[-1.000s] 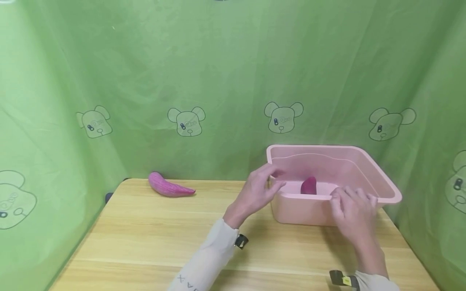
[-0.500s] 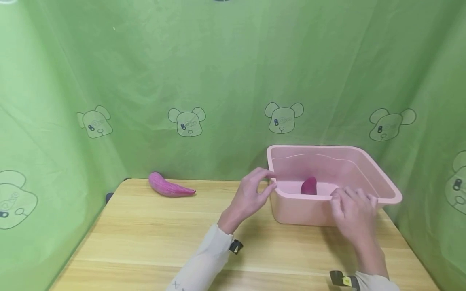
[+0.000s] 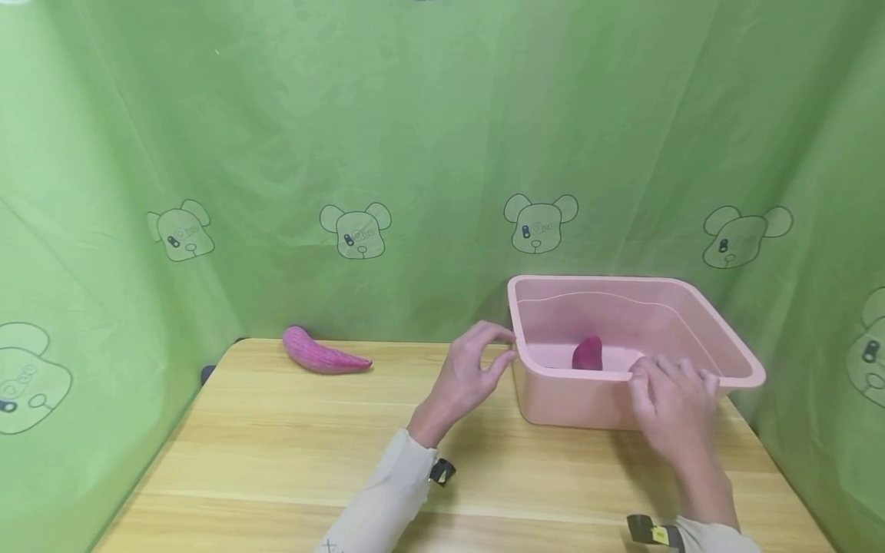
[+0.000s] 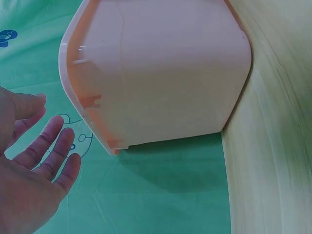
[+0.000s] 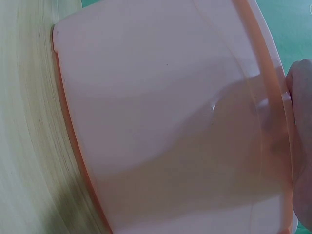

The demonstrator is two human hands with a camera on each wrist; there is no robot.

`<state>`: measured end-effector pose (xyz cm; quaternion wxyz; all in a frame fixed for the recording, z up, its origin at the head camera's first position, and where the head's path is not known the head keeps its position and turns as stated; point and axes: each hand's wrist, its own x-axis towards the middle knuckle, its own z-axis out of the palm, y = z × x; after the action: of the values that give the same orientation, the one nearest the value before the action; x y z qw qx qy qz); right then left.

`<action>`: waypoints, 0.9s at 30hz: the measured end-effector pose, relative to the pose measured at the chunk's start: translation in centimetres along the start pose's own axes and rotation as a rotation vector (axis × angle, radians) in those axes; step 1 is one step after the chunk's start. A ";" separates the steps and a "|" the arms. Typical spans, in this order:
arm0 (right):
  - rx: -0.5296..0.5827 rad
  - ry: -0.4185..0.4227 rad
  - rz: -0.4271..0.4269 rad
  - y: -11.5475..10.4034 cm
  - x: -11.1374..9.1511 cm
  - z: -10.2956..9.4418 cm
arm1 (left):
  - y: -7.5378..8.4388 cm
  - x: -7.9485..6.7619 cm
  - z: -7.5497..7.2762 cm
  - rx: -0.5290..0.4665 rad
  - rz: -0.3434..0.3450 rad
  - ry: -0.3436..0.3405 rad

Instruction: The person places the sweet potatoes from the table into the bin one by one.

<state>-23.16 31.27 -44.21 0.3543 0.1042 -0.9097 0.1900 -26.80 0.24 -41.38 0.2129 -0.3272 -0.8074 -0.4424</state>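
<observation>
Pink plastic tub (image 3: 574, 399): rounded magenta piece (image 3: 587, 354) sits inside
Curved purple vegetable (image 3: 321, 354): likely remains, outside tub
Your left hand (image 3: 462, 378): fingers apart
Right hand (image 3: 674, 411): grips tub

Between the purple vegetable (image 3: 322, 355) and the left hand (image 3: 461, 379), the table (image 3: 276, 438) gives wide passage. The pink bin (image 3: 577, 404) can be entered from above; the right hand (image 3: 674, 407) occupies its near rim (image 3: 563, 374). Behind, the green curtain (image 3: 442, 153) perhaps touches the bin.
</observation>
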 end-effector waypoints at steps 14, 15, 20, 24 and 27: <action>0.001 0.013 -0.004 0.0 0.0 0.0 | -1.6 -1.4 -0.1 0.023 -0.048 0.016; 0.001 0.013 -0.004 0.0 0.0 0.0 | -1.7 -1.4 -0.1 0.023 -0.049 0.017; 0.004 0.003 -0.004 0.0 0.0 -0.1 | -2.2 -2.0 -0.2 0.033 -0.070 0.019; 0.006 -0.002 -0.004 0.0 0.0 -0.1 | -2.7 -2.5 -0.1 0.043 -0.081 0.014; 0.008 -0.001 -0.006 0.0 0.0 -0.1 | -3.2 -2.9 0.0 0.043 -0.086 0.008</action>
<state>-23.13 31.30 -44.17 0.3541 0.1083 -0.9087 0.1927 -27.08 -2.01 -45.14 0.2038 -0.2860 -0.8291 -0.4350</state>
